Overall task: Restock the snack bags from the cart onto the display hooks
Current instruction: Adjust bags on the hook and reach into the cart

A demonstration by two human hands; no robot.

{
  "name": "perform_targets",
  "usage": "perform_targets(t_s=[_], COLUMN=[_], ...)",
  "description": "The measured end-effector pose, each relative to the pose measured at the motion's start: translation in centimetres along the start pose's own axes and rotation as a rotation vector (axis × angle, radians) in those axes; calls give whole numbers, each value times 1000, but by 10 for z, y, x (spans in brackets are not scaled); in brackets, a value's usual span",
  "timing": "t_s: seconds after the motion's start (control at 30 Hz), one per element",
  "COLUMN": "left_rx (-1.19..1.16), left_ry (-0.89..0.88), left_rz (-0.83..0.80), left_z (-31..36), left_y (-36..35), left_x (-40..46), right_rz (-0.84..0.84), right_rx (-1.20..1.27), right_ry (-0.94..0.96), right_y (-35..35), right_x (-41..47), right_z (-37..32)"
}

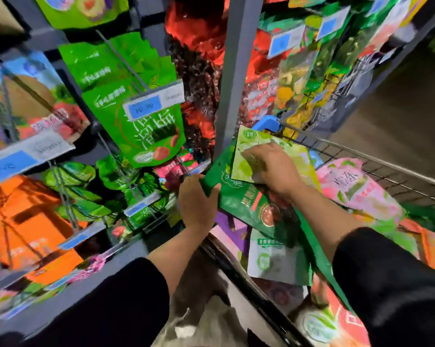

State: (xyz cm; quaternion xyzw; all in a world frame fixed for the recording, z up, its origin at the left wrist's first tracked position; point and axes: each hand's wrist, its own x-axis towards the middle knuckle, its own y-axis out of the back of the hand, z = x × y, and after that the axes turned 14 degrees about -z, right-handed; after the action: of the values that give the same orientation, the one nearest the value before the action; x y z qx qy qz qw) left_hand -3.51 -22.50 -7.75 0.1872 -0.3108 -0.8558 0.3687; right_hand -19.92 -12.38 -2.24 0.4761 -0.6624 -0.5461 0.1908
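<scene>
We have 2 snack bags in hand above the cart

Our left hand (197, 201) curls its fingers round the edge of the dark green bag (246, 199), and on top of that bag our right hand (269, 166) presses and grips the pale green bag (251, 144); just beyond both grips lies the wire cart (386, 171) heaped with pink and orange packs, while left of the left hand hang green bags on display hooks (126, 61) behind blue price tags (152, 103)
</scene>
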Motion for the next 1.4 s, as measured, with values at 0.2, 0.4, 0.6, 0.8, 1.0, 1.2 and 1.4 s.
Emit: perform_targets(t_s=[0.2,0.4,0.6,0.8,1.0,1.2,1.4], left_rx=[120,180,179,208,-161,-273,-429], left_ry=[-57,-91,-49,41,-93,-331,-483], left_rz=[48,71,65,21,15,139,362], left_z=[-8,-8,-1,4,2,32,29], left_y=[-5,-7,-5,-4,14,100,251], left_x=[1,4,7,10,4,-34,-84], right_rz=[-200,-265,-168,-181,-5,95,311], right_rx=[-294,-448,-324,-361,-460,-463,-268], right_ry=[178,320,285,306,381,528,683], right_y=[21,35,43,41,76,127,166], right_x=[62,87,86,72,33,-22,-91], right_z=[8,18,31,41,14,-64,-198])
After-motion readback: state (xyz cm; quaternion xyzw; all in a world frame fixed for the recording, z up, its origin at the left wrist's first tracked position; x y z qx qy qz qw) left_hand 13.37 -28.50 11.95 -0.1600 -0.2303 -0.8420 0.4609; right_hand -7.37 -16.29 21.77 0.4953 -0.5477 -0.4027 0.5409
